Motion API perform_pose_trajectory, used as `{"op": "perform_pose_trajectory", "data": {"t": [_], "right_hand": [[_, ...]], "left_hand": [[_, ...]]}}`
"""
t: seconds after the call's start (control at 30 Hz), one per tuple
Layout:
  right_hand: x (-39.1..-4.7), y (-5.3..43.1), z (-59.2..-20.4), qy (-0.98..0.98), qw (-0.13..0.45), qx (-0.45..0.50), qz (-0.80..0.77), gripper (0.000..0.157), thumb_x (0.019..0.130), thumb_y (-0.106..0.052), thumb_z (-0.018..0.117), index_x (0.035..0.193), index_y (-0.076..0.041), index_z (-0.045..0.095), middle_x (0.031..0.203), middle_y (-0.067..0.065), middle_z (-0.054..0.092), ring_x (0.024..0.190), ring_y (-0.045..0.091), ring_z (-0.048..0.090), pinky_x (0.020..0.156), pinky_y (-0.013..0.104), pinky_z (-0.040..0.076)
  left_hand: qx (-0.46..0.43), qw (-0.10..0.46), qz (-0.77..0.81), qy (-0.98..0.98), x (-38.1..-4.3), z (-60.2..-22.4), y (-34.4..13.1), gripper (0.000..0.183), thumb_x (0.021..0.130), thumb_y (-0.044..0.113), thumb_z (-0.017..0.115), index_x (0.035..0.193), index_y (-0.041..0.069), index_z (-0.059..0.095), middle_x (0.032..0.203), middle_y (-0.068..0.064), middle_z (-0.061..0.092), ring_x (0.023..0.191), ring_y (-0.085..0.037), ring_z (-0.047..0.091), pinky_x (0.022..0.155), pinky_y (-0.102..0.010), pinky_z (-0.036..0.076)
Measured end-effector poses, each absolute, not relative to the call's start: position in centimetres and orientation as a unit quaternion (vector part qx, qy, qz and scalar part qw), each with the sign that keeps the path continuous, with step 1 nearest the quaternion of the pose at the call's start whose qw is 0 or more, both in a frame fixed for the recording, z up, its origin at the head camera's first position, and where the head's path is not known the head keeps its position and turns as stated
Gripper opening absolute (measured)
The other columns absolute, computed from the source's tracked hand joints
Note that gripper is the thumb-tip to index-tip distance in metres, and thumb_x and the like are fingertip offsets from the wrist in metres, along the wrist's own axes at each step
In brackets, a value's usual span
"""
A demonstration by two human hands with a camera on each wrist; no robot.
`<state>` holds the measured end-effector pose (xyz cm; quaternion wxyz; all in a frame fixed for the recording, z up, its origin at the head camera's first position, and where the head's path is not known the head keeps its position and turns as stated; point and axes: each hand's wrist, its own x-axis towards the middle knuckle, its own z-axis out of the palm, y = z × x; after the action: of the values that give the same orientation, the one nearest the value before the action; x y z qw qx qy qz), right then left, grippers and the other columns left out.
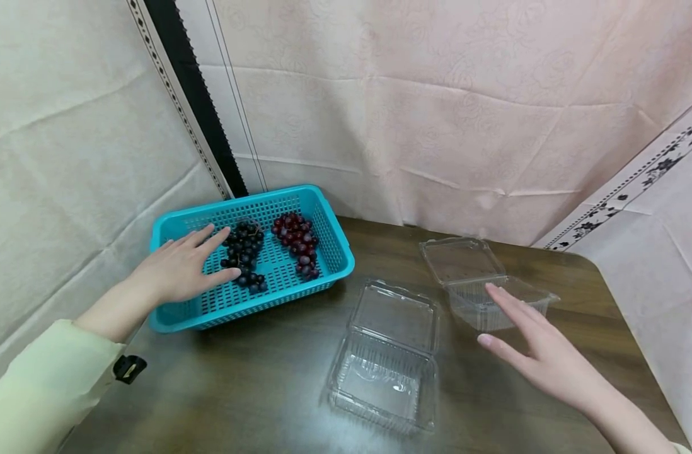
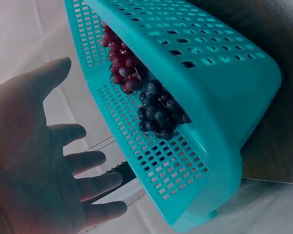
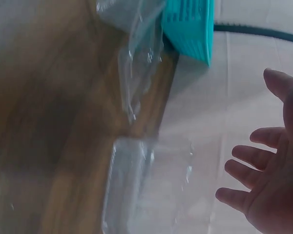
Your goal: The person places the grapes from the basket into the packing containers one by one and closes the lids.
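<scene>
My left hand (image 1: 178, 268), fingers spread and holding nothing, hovers over the left part of a turquoise plastic basket (image 1: 336, 268). Inside the basket lie a bunch of black grapes (image 1: 245, 252), closest to the left fingertips, and a bunch of red grapes (image 1: 297, 243) to its right. In the left wrist view the palm faces the basket (image 2: 219, 122) with a gap between. On the right side, my right hand (image 1: 541, 353) is held above the table with fingers extended, near a clear plastic clamshell box (image 1: 476, 309) whose lid stands raised; the fingertips overlap it in the head view.
A second clear clamshell box (image 1: 380, 378) lies opened on the wooden table (image 1: 238, 391), between the basket and the right hand. Pale patterned cloth (image 1: 437, 126) hangs behind the table and along both sides.
</scene>
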<state>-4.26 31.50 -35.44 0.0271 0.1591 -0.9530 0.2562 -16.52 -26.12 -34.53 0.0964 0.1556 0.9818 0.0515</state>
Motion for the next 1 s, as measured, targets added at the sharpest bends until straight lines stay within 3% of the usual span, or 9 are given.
{"op": "perform_pose_trajectory", "data": {"t": [0.13,0.2,0.33,0.37,0.43,0.53,1.0], "right_hand": [[-3.8,29.9,-36.0,-0.952,0.016,0.176,0.25,0.082,0.1,-0.034,0.078,0.169,-0.032,0.033,0.169,0.014,0.04,0.149,0.046,0.043,0.111,0.074,0.038],[-3.6,29.2,-36.4,-0.951,0.013,0.182,0.249,0.081,0.1,-0.035,0.077,0.169,-0.033,0.034,0.168,0.011,0.043,0.149,0.042,0.044,0.12,0.056,0.04],[-3.2,28.3,-37.5,-0.949,0.015,0.197,0.244,0.077,0.1,-0.036,0.077,0.167,-0.03,0.038,0.164,0.008,0.048,0.147,0.038,0.048,0.121,0.037,0.038],[-3.1,28.1,-37.8,-0.949,0.014,0.2,0.245,0.077,0.1,-0.036,0.077,0.166,-0.028,0.04,0.164,0.008,0.05,0.147,0.037,0.049,0.121,0.037,0.038],[-3.0,27.7,-38.3,-0.948,0.01,0.205,0.243,0.075,0.1,-0.037,0.077,0.166,-0.026,0.042,0.162,0.008,0.051,0.146,0.037,0.05,0.115,0.053,0.044],[-2.7,27.4,-39.1,-0.947,0.003,0.205,0.246,0.074,0.1,-0.039,0.077,0.164,-0.024,0.044,0.159,0.006,0.054,0.144,0.034,0.053,0.107,0.062,0.047],[-1.1,26.5,-42.6,-0.953,0.014,0.206,0.223,0.078,0.096,-0.045,0.081,0.162,-0.022,0.047,0.156,0.0,0.055,0.139,0.025,0.057,0.101,0.056,0.057]], "left_hand": [[0.155,0.101,0.052,0.981,-16.6,-34.4,-26.0,0.098,0.104,0.073,0.048,0.171,0.007,0.019,0.171,-0.034,0.018,0.153,-0.061,0.023,0.12,-0.078,0.023],[0.157,0.103,0.052,0.981,-16.7,-34.4,-26.0,0.098,0.104,0.072,0.049,0.171,0.007,0.02,0.171,-0.035,0.019,0.152,-0.061,0.025,0.119,-0.078,0.025],[0.16,0.112,0.053,0.979,-17.0,-34.5,-26.0,0.097,0.104,0.07,0.05,0.17,0.005,0.022,0.17,-0.036,0.02,0.152,-0.061,0.027,0.118,-0.077,0.028],[0.16,0.116,0.054,0.979,-17.1,-34.6,-26.0,0.097,0.104,0.07,0.05,0.17,0.005,0.022,0.17,-0.036,0.021,0.151,-0.061,0.027,0.118,-0.077,0.029],[0.157,0.125,0.057,0.978,-17.3,-34.7,-26.1,0.098,0.104,0.071,0.05,0.17,0.005,0.022,0.169,-0.036,0.021,0.151,-0.061,0.027,0.117,-0.078,0.03],[0.15,0.139,0.063,0.977,-17.6,-34.7,-26.1,0.099,0.103,0.073,0.049,0.17,0.005,0.021,0.169,-0.036,0.022,0.151,-0.061,0.028,0.115,-0.079,0.032],[0.132,0.191,0.096,0.968,-19.3,-34.9,-25.7,0.102,0.104,0.071,0.05,0.17,0.001,0.018,0.168,-0.038,0.023,0.15,-0.063,0.026,0.114,-0.08,0.033]]}}
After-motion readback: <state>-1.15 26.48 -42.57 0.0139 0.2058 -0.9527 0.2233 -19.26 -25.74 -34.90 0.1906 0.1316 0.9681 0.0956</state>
